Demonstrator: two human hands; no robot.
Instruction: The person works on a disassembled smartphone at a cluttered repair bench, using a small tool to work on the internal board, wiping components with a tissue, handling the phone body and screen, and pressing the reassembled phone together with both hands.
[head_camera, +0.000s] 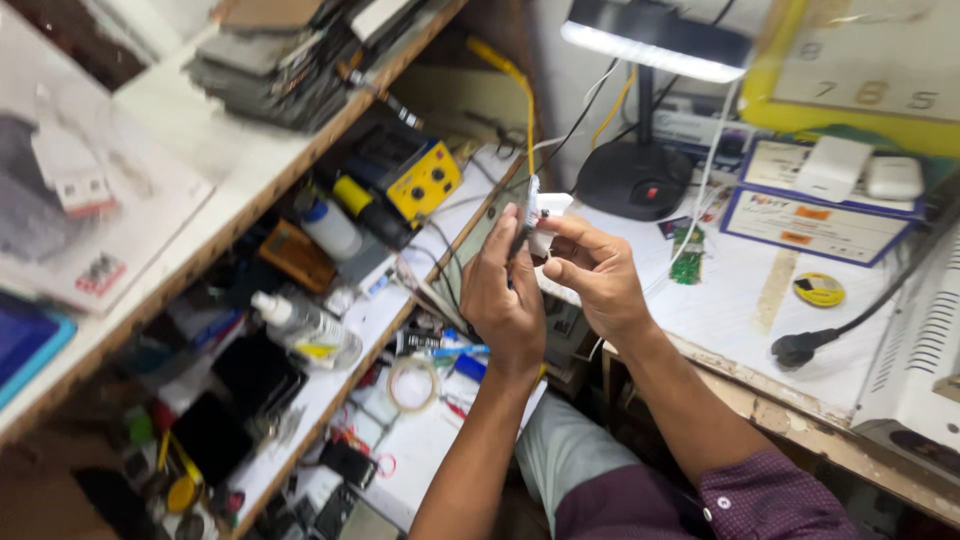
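Holding a thin dark tool (524, 222) up over the desk (760, 310), the left hand (503, 300) had its grip shut tight on it. The right hand (595, 275) pinched a small white part (548, 222) just beside the tool. A black lamp (640, 150) stood behind, and a green board (687, 256) lay near.

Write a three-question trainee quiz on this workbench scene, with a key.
1. True or false: the left hand and right hand both grip the slim tool.
2. What colour is the box-shaped device on the shelf? A red, B yellow, C green.
3. The desk lamp is switched ____.

Key: 1 true; 2 B; 3 on.
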